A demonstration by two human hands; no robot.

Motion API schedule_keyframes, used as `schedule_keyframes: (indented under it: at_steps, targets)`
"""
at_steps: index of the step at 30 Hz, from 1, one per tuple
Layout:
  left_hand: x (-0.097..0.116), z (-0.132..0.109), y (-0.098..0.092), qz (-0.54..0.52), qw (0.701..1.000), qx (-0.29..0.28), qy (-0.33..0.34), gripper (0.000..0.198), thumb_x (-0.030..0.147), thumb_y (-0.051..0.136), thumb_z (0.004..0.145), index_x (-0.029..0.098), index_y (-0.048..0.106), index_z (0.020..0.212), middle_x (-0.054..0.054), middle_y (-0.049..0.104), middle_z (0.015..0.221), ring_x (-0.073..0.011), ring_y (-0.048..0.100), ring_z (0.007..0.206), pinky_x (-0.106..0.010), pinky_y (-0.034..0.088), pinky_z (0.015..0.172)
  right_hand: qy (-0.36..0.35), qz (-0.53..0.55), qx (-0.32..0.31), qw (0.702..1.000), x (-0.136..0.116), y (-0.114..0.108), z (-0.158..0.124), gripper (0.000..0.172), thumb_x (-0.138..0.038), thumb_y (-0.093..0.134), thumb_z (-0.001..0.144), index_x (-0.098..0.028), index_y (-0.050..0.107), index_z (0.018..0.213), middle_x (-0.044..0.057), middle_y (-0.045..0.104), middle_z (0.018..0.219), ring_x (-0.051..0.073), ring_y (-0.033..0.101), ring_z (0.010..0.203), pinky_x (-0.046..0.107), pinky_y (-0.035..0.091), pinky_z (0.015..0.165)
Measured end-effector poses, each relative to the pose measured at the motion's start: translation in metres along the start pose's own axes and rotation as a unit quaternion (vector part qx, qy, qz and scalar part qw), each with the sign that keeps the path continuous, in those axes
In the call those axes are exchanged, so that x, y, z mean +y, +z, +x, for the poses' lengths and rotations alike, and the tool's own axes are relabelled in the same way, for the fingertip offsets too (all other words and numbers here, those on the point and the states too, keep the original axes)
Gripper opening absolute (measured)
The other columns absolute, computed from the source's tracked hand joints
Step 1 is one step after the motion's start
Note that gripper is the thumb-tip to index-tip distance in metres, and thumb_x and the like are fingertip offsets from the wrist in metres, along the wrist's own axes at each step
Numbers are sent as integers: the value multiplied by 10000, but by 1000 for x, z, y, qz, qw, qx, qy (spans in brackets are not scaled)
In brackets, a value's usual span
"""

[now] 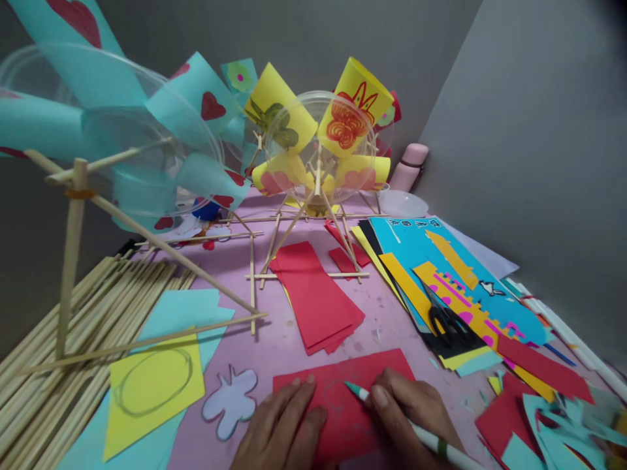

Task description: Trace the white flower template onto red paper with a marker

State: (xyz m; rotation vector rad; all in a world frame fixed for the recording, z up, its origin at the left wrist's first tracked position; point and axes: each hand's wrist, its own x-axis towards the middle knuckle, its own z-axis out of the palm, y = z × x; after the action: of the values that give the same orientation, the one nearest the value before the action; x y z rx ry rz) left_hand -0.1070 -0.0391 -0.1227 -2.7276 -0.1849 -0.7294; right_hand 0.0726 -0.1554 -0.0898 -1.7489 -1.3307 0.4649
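Note:
A sheet of red paper (362, 369) lies at the near edge of the pink table, with faint drawn lines on it. My left hand (284, 424) rests flat on the paper's left part, fingers stretched out. In my right hand (416, 411) is a white marker (435, 440) with a green tip, gripped between thumb and fingers. Its tip is at the paper, by a faint curved outline. Left of my left hand lies a pale butterfly cutout (230, 401). Farther left, a yellow sheet (155, 390) bears a pencilled oval.
Red strips (318, 297) lie ahead. Wheels of clear discs and paper cups on stick frames stand behind: a blue one (186, 104) left, a yellow one (321, 140) centre. Wooden sticks (73, 326) fill the left. Black scissors (453, 326) lie on coloured sheets (401, 241); paper scraps (558, 424) lie near right.

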Motion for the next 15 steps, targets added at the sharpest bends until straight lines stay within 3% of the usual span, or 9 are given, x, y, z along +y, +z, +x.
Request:
schedule_keyframes:
  at_steps: [15]
  targets:
    - [1, -1, -2, -22, 999, 6, -26, 258, 419, 507, 880, 223, 616, 1008, -33, 701, 1061, -185, 660, 919, -280, 536, 769, -56, -34, -14, 998, 1, 1, 5, 365, -328, 317, 967, -228, 328, 616, -68, 346, 516, 97, 401, 440, 234, 274, 444]
